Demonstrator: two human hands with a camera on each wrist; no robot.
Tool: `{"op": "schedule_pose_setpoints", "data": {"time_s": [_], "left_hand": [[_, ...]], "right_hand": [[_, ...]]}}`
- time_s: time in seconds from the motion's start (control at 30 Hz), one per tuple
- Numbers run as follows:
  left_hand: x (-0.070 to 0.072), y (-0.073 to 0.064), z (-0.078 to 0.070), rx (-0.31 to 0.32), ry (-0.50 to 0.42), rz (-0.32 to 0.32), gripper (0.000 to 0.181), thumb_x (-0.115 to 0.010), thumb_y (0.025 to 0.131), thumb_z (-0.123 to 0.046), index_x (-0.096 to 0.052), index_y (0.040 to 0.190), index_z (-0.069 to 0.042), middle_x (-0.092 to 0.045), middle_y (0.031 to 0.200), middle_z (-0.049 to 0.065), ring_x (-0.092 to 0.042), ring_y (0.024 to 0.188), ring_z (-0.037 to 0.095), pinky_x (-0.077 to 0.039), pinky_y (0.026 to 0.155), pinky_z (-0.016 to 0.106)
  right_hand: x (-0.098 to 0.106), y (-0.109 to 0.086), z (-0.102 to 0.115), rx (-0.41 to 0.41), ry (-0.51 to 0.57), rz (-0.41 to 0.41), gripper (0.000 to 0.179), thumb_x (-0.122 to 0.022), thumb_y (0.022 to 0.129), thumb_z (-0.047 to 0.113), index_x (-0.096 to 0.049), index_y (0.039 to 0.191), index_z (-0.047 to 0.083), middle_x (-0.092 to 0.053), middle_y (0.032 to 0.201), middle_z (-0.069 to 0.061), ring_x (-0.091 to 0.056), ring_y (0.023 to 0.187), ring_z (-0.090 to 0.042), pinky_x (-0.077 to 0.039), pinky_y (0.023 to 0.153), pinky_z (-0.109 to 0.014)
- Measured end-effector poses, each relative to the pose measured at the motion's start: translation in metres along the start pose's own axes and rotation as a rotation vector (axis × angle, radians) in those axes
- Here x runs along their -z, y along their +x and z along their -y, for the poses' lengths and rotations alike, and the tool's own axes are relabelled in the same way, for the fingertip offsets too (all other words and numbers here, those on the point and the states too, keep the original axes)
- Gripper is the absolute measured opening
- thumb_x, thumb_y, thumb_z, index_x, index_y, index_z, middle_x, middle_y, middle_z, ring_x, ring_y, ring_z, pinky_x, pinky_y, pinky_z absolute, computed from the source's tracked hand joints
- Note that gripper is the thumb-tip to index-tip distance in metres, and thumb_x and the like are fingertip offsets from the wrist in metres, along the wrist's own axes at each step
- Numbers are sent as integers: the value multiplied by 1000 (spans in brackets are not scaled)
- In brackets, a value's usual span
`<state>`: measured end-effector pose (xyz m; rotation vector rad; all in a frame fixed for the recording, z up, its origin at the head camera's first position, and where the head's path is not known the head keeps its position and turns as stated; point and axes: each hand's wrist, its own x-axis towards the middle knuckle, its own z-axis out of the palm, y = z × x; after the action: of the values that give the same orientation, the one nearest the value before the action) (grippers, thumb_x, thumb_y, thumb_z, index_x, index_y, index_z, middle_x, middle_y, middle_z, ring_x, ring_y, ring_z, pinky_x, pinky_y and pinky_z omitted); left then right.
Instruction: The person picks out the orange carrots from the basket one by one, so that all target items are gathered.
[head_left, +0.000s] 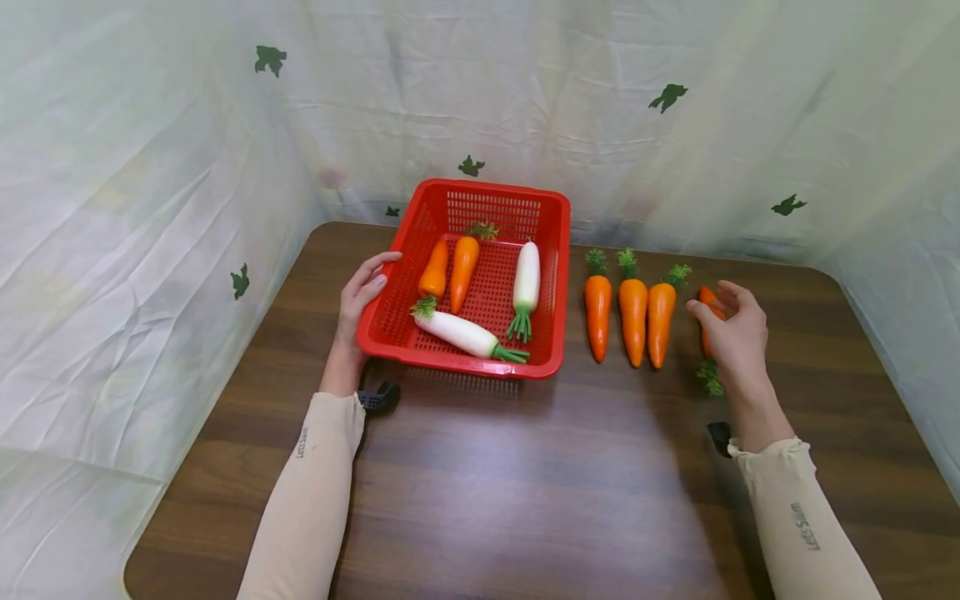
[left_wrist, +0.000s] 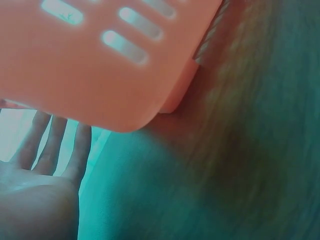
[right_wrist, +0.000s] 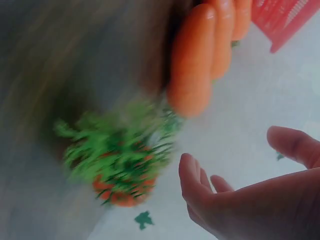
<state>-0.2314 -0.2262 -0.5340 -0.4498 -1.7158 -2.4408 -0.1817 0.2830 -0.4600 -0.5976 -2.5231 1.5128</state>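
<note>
A red plastic basket [head_left: 558, 333] holds two orange carrots [head_left: 465, 265] with green tops and two white radishes [head_left: 527, 275] with green stems. My left hand [head_left: 358, 300] is at the basket's left rim with fingers extended; in the left wrist view the fingertips are hidden behind the basket wall. To the right, my right hand [head_left: 738, 333] hovers by a single carrot [head_left: 708, 302], its green top towards me and its middle partly covered by the hand. Thumb and fingers are spread apart in the right wrist view, and nothing is between them.
Three carrots [head_left: 633, 321] lie side by side between the basket and my right hand, tops pointing away. The brown wooden table [head_left: 540, 483] has rounded corners. Pale curtains [head_left: 585, 108] with dark green leaf-like shapes surround it at the back and sides.
</note>
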Motion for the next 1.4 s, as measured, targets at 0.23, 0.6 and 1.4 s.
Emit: {"op": "schedule_pose_setpoints", "data": {"time_s": [0.23, 0.6, 1.4], "left_hand": [[0, 0, 2, -5, -19, 5, 41, -48, 105, -17, -60, 143, -8, -56, 143, 17, -57, 123, 32, -58, 100, 31], [0, 2, -1, 2, -16, -2, 42, -47, 104, -15, -60, 144, -8, -54, 145, 21, -56, 124, 34, -58, 101, 32], [0, 1, 0, 3, -14, 0, 42, -48, 104, -16, -59, 144, -7, -54, 146, 20, -55, 125, 34, -57, 101, 32]], "right_hand": [[-15, -8, 22, 73, 23, 66, 70, -64, 103, 28, -34, 163, 9, -46, 162, -15, -50, 146, -30, -45, 119, -44], [-44, -21, 69, 136, 104, 279, 80, -65, 104, 30, -20, 167, 10, -41, 164, -18, -46, 147, -34, -41, 120, -53], [-108, -42, 113, 176, 105, 397, 67, -69, 101, 27, -38, 158, 8, -52, 154, -15, -53, 140, -30, -48, 115, -50]]}}
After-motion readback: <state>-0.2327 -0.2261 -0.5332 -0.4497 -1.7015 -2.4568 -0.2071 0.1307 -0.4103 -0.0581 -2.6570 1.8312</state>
